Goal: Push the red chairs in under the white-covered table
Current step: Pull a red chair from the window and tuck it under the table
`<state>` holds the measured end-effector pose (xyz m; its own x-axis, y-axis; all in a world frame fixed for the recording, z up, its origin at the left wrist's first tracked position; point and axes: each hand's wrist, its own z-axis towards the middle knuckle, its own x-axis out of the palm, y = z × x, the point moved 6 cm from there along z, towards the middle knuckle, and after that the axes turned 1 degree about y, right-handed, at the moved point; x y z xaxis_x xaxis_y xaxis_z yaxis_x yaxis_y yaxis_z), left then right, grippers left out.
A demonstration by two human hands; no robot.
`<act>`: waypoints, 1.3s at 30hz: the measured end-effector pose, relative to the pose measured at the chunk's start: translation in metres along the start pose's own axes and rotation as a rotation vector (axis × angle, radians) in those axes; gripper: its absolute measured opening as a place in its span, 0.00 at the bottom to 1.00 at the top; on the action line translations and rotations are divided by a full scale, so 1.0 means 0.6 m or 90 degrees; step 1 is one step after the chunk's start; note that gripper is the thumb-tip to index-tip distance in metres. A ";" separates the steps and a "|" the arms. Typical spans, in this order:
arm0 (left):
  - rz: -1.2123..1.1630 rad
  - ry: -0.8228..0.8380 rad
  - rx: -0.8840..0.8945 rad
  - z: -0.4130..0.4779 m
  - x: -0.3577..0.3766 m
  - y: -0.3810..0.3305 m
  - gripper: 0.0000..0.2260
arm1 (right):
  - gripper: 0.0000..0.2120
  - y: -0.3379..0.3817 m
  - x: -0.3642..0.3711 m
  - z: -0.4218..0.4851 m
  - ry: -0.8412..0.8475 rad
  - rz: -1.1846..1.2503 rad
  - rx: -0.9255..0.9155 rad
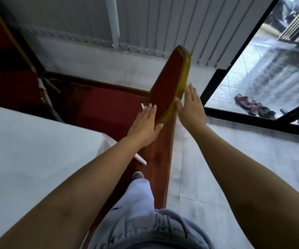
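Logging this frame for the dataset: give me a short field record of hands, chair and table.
left hand: open, flat on the red front of the chair back
right hand: open, flat on the chair back's gold frame edge
chair seat: mostly visible, not yet under the table
table: white cover, left of the chair
second chair: far left, beside the table

Chair: red, gold frame; its backrest stands between my hands. My left hand lies flat with fingers spread against the padded front; my right hand lies flat against the gold edge. Its seat is just left of my left hand. Table: white cover, under my left forearm. Second red chair: far left. Window: beyond my right hand.
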<state>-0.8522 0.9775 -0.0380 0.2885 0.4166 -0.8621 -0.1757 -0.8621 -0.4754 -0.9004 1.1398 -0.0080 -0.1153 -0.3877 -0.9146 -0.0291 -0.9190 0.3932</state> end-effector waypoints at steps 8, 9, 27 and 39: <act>0.064 0.066 0.098 0.144 -0.014 -0.018 0.34 | 0.31 0.002 -0.001 0.156 -0.022 -0.037 -0.008; 0.062 0.077 0.105 0.156 -0.013 -0.021 0.35 | 0.31 0.001 -0.001 0.172 -0.026 -0.034 -0.009; 0.109 0.097 0.119 0.212 0.020 -0.070 0.35 | 0.31 -0.043 -0.004 0.324 0.039 0.123 -0.074; 0.131 0.012 0.088 0.259 0.047 -0.129 0.34 | 0.29 -0.076 -0.013 0.379 0.056 0.123 -0.161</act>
<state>-0.9768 1.1012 -0.0529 0.2506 0.2306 -0.9402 -0.3587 -0.8800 -0.3114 -1.1238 1.2012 0.0028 -0.0079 -0.5510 -0.8345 0.2336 -0.8124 0.5342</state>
